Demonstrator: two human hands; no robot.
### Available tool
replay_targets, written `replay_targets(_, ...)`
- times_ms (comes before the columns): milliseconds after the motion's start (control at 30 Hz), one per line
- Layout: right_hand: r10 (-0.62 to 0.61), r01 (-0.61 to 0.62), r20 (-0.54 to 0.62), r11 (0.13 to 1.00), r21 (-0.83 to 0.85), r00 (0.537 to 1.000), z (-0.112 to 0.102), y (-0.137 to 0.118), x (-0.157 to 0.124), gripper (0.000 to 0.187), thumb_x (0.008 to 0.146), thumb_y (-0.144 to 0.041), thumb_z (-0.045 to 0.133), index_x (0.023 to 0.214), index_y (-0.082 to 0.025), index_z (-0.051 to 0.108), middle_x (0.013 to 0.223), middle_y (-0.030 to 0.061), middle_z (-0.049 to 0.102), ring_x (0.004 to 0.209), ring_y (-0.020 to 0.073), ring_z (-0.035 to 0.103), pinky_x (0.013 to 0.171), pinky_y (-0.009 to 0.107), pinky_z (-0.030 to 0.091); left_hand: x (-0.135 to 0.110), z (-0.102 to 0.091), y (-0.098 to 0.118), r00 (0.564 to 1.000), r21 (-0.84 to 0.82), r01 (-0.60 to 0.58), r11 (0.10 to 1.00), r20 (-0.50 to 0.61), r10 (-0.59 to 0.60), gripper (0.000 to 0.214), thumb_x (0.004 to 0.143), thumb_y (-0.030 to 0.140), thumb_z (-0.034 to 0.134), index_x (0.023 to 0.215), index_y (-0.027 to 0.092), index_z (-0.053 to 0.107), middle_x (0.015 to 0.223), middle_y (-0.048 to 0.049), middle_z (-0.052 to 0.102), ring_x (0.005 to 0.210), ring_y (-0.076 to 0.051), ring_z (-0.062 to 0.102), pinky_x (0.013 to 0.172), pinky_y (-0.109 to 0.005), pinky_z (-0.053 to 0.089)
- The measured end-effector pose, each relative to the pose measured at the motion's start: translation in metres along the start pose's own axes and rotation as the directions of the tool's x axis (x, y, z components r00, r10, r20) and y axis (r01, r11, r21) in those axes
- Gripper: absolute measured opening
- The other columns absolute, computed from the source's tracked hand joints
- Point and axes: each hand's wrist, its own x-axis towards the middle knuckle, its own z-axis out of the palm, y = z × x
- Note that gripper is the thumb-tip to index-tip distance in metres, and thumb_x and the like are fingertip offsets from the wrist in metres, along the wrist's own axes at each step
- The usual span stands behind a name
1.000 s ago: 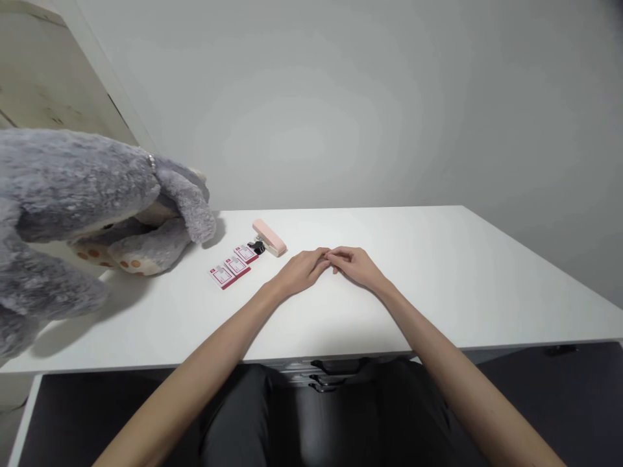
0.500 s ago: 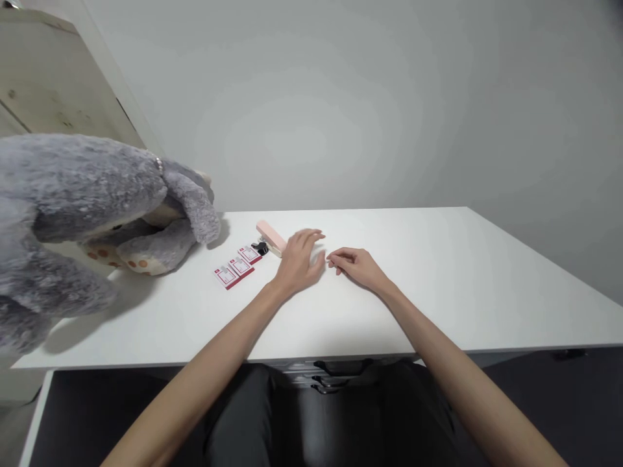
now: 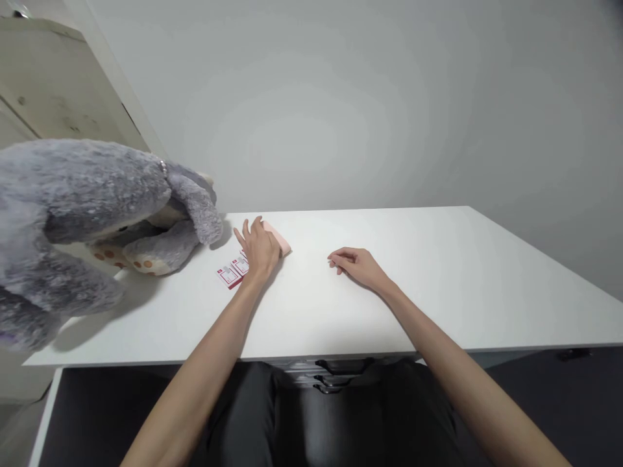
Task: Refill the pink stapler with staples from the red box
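Observation:
My left hand (image 3: 260, 250) hovers over or rests among the small things on the left of the table, its fingers spread. Just beside its thumb side lies a pink stapler (image 3: 277, 237), partly covered by the hand. Small white-and-red boxes (image 3: 228, 275) lie in a slanting row under and left of the wrist, one mostly hidden. A small black item seen earlier is now out of sight behind the hand. My right hand (image 3: 357, 267) rests on the table, thumb and fingers pressed together; whether a tiny thing is pinched there cannot be made out.
A large grey plush toy (image 3: 97, 188) leans over the left end of the white table (image 3: 413, 279). A grey wall (image 3: 341, 117) stands behind. Black drawer handles (image 3: 343, 368) show below the front edge, above my knees.
My left hand has moved left, from the right end of the stapler to above the stapler and boxes, covering the black item. My right hand has stayed in place.

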Motion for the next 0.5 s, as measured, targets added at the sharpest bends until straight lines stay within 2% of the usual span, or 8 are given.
replay_targets(133,-0.008,0.008,-0.001,1.000,-0.001,1.000,0.000,0.000,0.000,0.028,0.096,-0.048,0.068,0.100,-0.023,0.081,0.098,0.0075,0.082,0.075,0.0201,0.072,0.082,0.039,0.055,-0.003,-0.001,0.004,0.994,0.037,-0.035,0.999,0.102,0.031,0.051,0.098,0.013,0.037,0.146,0.012,0.055,0.149,-0.0191,0.065,0.151,-0.037,0.047,0.135,-0.070,0.006)
replay_targets(267,-0.016,0.016,-0.004,1.000,0.008,1.000,0.000,0.001,0.001,0.028,0.095,-0.048,0.069,0.100,-0.022,0.080,0.097,0.0075,0.082,0.074,0.0196,0.071,0.082,0.039,0.056,-0.006,-0.002,0.013,0.984,0.037,-0.111,0.993,0.145,0.104,0.055,0.095,0.010,0.038,0.144,0.018,0.061,0.142,-0.0139,0.071,0.143,-0.034,0.055,0.136,-0.066,0.011)
replay_targets(367,-0.025,0.026,-0.019,0.999,0.022,1.000,0.001,0.004,0.002,0.031,0.096,-0.051,0.068,0.100,-0.022,0.079,0.096,0.0077,0.082,0.074,0.0199,0.072,0.081,0.039,0.056,-0.009,-0.002,0.019,0.971,0.012,-0.177,0.984,0.163,0.172,0.052,0.095,0.011,0.040,0.140,0.018,0.065,0.138,-0.0130,0.073,0.137,-0.034,0.058,0.136,-0.062,0.017)
replay_targets(500,-0.070,0.067,-0.114,0.997,-0.030,0.991,0.001,0.006,0.004,0.033,0.095,-0.053,0.068,0.106,-0.023,0.076,0.110,0.0089,0.081,0.096,0.0247,0.074,0.087,0.039,0.056,-0.014,-0.001,0.028,0.947,-0.081,-0.264,0.961,0.165,0.275,0.041,0.099,0.019,0.047,0.135,0.018,0.067,0.135,-0.0125,0.074,0.131,-0.033,0.061,0.128,-0.056,0.033)
